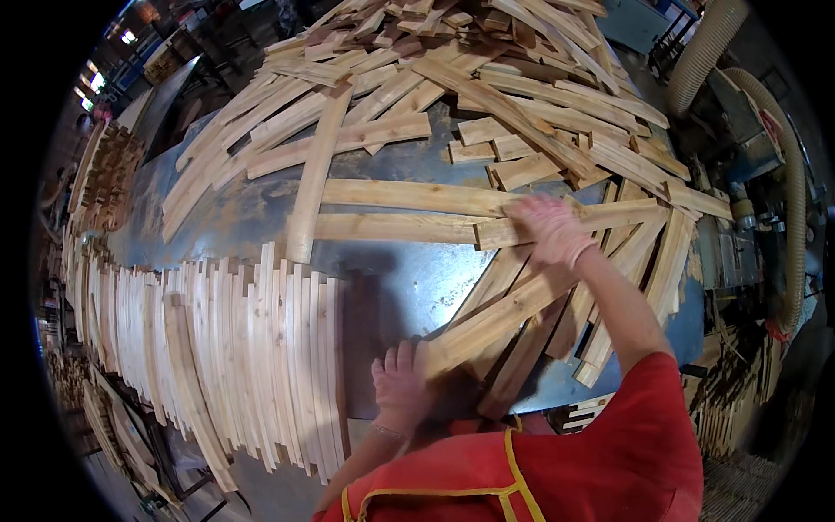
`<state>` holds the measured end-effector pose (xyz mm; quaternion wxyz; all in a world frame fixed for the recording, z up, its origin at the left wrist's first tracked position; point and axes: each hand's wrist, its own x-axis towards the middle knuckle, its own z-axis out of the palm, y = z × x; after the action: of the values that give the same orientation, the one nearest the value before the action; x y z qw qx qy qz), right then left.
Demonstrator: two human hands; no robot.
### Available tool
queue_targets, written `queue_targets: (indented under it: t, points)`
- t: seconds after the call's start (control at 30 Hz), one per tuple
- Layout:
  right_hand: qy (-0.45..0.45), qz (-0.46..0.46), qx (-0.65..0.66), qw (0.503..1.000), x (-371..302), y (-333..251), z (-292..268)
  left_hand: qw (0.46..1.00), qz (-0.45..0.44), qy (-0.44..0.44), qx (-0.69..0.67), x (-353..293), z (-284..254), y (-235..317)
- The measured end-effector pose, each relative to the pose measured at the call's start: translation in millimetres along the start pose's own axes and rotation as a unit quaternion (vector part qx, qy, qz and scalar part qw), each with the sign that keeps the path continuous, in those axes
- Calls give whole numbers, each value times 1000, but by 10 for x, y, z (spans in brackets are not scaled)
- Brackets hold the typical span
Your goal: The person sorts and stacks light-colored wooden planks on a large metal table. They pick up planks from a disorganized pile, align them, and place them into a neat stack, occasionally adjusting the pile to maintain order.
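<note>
At the metal table's (387,261) near edge, I'm apparently sorting, left hand (403,388) at a plank (504,321), right hand (553,230) atop a board (497,233), grips unclear; lifting needs clearance.

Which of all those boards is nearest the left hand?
The pale board slanting up toward the right wrist: its lower end is right at the left hand; the others lie farther off.

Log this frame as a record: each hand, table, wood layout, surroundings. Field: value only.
left hand: at the near end of a slanting plank; grip unclear
right hand: laid over another plank; finger closure unclear
table: smooth, bluish-grey, bright glare near middle
row of strips: packed side by side, left of left hand
loose pile: jumbled, far side
ribbed hoses: far right
clothing: red, yellow trim
</note>
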<state>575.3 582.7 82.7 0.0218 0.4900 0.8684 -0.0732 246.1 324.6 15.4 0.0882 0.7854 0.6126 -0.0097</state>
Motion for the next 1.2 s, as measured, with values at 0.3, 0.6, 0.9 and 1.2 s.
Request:
queue_targets:
  t: [0.3,0.6,0.9,1.2]
  points:
    - [-128,112,20,985,-108,66,-329,941,-75,-210,-253,-336,-430,-267]
    - [31,239,631,737,-363,-1529,537,589,-324,-157,-723,-2013,-206,-501]
    - [-171,125,540,814,-305,-3506,1599,979,-169,47,-107,-1980,-178,-569]
    - [-63,178,15,982,152,-700,374,985,-152,82,-22,-1722,65,-720]
